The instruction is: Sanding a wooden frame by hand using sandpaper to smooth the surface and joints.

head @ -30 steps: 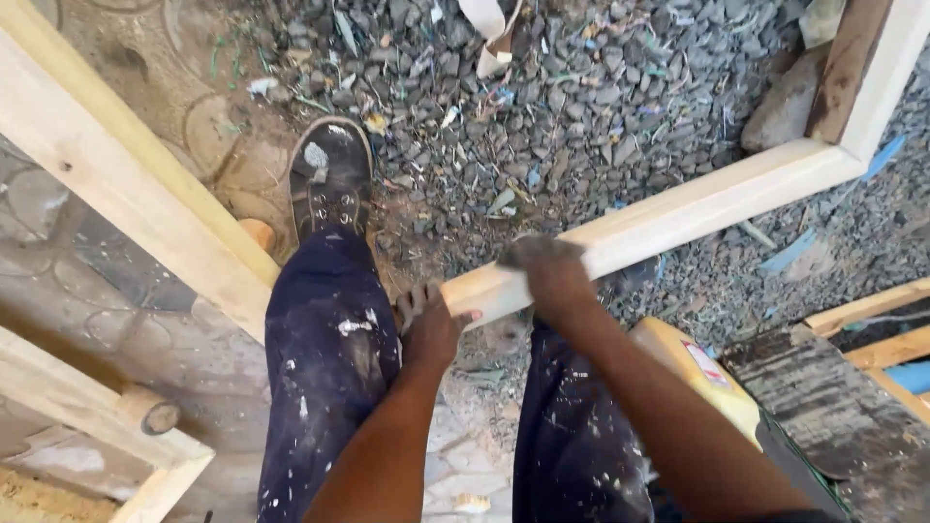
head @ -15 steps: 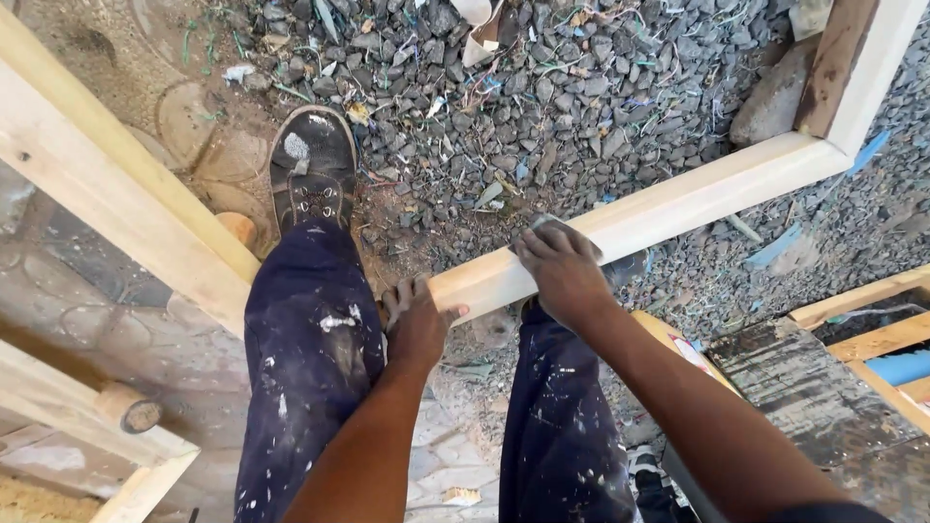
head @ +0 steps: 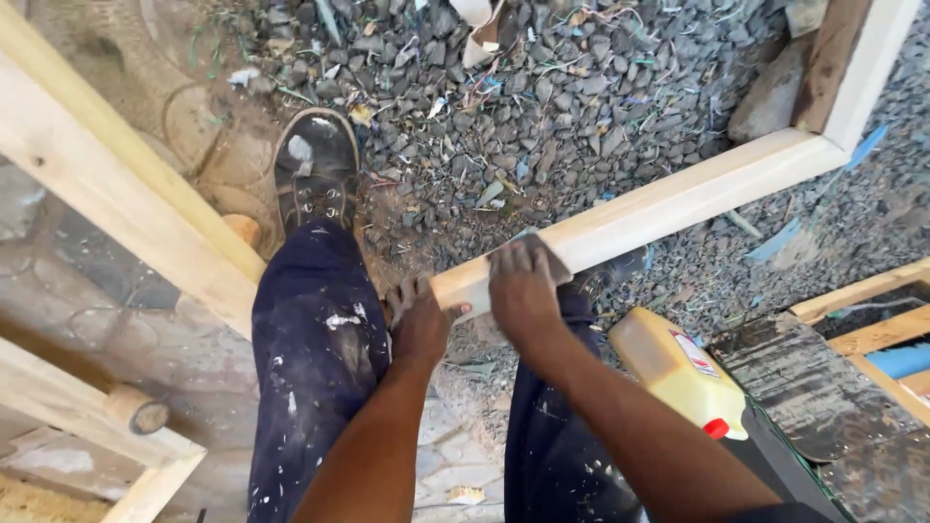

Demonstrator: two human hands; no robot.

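Here the left hand (head: 418,324) cups the free end of the pale timber rail (head: 659,208), steadying it over the gravel (head: 542,107), while the right hand (head: 523,291) presses flat on top, perhaps holding something beneath; I cannot tell.

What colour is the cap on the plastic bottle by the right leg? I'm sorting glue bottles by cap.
Red, on a yellowish bottle; the cap shows in the head view.

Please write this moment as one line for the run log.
left hand: grips end of wooden beam | right hand: pressed flat on beam top | beam: over gravel
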